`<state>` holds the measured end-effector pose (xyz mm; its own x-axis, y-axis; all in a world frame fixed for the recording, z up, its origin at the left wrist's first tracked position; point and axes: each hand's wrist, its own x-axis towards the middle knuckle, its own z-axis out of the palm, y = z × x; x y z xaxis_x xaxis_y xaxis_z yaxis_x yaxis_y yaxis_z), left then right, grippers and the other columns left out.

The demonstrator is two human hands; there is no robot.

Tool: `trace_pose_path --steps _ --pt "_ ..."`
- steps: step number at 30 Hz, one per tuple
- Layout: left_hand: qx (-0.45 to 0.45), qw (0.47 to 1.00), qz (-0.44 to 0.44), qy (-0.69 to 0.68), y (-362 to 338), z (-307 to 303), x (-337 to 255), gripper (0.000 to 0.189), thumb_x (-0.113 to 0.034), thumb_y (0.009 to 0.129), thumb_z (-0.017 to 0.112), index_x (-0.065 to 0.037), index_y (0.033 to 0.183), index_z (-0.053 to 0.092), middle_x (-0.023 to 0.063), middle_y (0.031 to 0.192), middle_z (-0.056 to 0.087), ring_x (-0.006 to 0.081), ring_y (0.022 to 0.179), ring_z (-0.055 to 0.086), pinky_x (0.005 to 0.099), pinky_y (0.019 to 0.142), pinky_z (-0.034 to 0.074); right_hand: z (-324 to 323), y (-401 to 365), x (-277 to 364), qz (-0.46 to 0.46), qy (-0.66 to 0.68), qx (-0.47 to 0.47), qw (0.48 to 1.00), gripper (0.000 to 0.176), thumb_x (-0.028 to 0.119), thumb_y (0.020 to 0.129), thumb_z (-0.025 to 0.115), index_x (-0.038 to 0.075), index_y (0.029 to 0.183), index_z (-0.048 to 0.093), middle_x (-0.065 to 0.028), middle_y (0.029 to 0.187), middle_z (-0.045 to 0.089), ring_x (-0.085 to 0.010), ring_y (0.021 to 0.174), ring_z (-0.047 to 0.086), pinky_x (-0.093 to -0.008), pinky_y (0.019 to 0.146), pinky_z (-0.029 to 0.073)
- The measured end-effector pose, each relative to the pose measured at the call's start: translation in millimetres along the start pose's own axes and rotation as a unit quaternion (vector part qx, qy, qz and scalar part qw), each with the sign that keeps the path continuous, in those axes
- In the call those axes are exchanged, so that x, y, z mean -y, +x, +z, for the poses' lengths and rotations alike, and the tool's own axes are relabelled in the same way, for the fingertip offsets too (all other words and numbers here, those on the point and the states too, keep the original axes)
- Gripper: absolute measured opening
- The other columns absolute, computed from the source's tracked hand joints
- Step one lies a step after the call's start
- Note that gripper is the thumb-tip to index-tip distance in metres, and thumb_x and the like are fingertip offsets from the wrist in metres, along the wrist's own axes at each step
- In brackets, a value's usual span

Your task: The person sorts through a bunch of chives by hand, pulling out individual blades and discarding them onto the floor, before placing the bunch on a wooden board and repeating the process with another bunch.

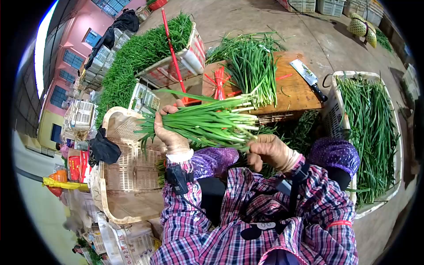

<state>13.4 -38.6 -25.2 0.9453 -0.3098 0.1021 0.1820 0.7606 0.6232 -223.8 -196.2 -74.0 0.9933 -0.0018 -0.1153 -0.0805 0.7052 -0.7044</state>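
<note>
My left hand (170, 130) is wrapped round the leafy end of a bunch of garlic chives (207, 121), held level over my lap. The pale stalk ends point right. My right hand (270, 152) is beside those ends, fingers curled in a pinch at the lowest stalks; what lies between its fingertips is too small to make out. Beyond the bunch, a wooden board (293, 95) carries a pile of chives (254, 70), a bundle of red ties (219, 84) and a knife (307, 77) with a black handle.
To my right stands a white crate (335, 119) full of chives. On the left are an open crate (134, 176) and a black bag (105, 148) over its edge. A chive-filled crate (194, 51) and a red pole (173, 53) stand ahead.
</note>
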Motion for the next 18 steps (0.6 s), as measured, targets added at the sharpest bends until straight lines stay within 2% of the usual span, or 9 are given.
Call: trace_pose_path --steps 6,7,9,10,11,14,15,16,18 --pt "-0.006 1.0 -0.016 -0.021 5 -18 -1 0.033 -0.033 0.093 0.042 -0.006 0.076 0.052 0.0039 0.074 0.053 0.0236 0.081 0.054 0.0395 0.094 0.044 -31 -27 10 0.133 -0.264 -0.047 0.954 0.01 0.011 0.087 0.064 0.002 0.086 0.068 -0.0041 0.073 0.067 -0.009 0.06 0.061 -0.0219 0.052 0.048" --pt "-0.02 1.0 -0.002 0.017 5 -19 -2 0.032 -0.032 0.093 0.043 -0.006 0.076 0.052 0.0038 0.073 0.052 0.0227 0.079 0.053 0.0384 0.092 0.045 -40 -32 9 0.146 -0.288 -0.038 0.946 0.014 0.017 0.086 0.064 0.005 0.09 0.069 -0.0068 0.075 0.068 -0.0151 0.062 0.063 -0.0284 0.056 0.05" --pt "-0.027 1.0 -0.006 -0.011 10 -28 -4 0.031 -0.032 0.093 0.043 -0.007 0.076 0.052 0.0038 0.073 0.052 0.0224 0.077 0.052 0.0372 0.089 0.045 -50 -42 19 0.089 -0.64 -0.008 0.763 0.02 0.027 0.083 0.064 0.009 0.091 0.071 -0.0124 0.077 0.068 -0.0254 0.069 0.065 -0.0363 0.064 0.051" --pt "0.008 0.998 -0.021 -0.052 12 -31 -7 0.03 -0.031 0.093 0.044 -0.007 0.076 0.052 0.0032 0.074 0.052 0.0223 0.078 0.052 0.0374 0.088 0.045 -70 -44 8 0.056 -0.729 0.009 0.683 0.031 0.034 0.081 0.063 0.013 0.103 0.067 -0.017 0.079 0.066 -0.0321 0.077 0.063 -0.0408 0.071 0.05" --pt "0.044 0.994 -0.035 -0.092 15 -37 -10 0.029 -0.031 0.093 0.044 -0.008 0.077 0.052 0.0026 0.075 0.052 0.0223 0.079 0.052 0.0376 0.087 0.045 -45 -46 24 0.157 -0.79 -0.022 0.593 0.043 0.034 0.08 0.064 0.014 0.118 0.06 -0.0174 0.08 0.066 -0.0324 0.077 0.064 -0.0426 0.07 0.05" --pt "0.062 0.984 -0.088 -0.145 16 -43 -16 0.024 -0.031 0.091 0.049 -0.01 0.079 0.052 0.0002 0.08 0.053 0.0212 0.082 0.05 0.0389 0.085 0.045 -15 -52 36 0.112 -0.752 -0.059 0.646 0.049 0.029 0.084 0.064 0.012 0.128 0.051 -0.0136 0.076 0.067 -0.0266 0.068 0.064 -0.0391 0.062 0.051" --pt "0.062 0.975 -0.111 -0.182 13 -40 -16 0.023 -0.031 0.09 0.051 -0.01 0.08 0.051 -0.0006 0.081 0.053 0.0208 0.083 0.049 0.0392 0.085 0.044 -7 -54 33 0.057 -0.564 -0.087 0.819 0.046 0.025 0.086 0.063 0.009 0.128 0.052 -0.0106 0.074 0.066 -0.0217 0.064 0.063 -0.0347 0.057 0.05" --pt "0.063 0.968 -0.127 -0.205 18 -44 -17 0.023 -0.033 0.089 0.052 -0.011 0.08 0.051 -0.0007 0.081 0.053 0.0216 0.085 0.05 0.0391 0.082 0.044 2 -53 32 -0.002 -0.337 -0.109 0.935 0.043 0.022 0.088 0.062 0.006 0.127 0.052 -0.0077 0.072 0.065 -0.0168 0.06 0.062 -0.0304 0.053 0.049" --pt "0.052 0.978 -0.115 -0.164 10 -31 -16 0.023 -0.032 0.089 0.053 -0.011 0.079 0.051 -0.001 0.079 0.052 0.0198 0.081 0.049 0.038 0.081 0.044 30 -48 42 0.004 -0.164 -0.149 0.975 0.039 0.014 0.091 0.057 0.001 0.127 0.051 -0.0056 0.07 0.064 -0.0111 0.054 0.058 -0.0225 0.048 0.047"
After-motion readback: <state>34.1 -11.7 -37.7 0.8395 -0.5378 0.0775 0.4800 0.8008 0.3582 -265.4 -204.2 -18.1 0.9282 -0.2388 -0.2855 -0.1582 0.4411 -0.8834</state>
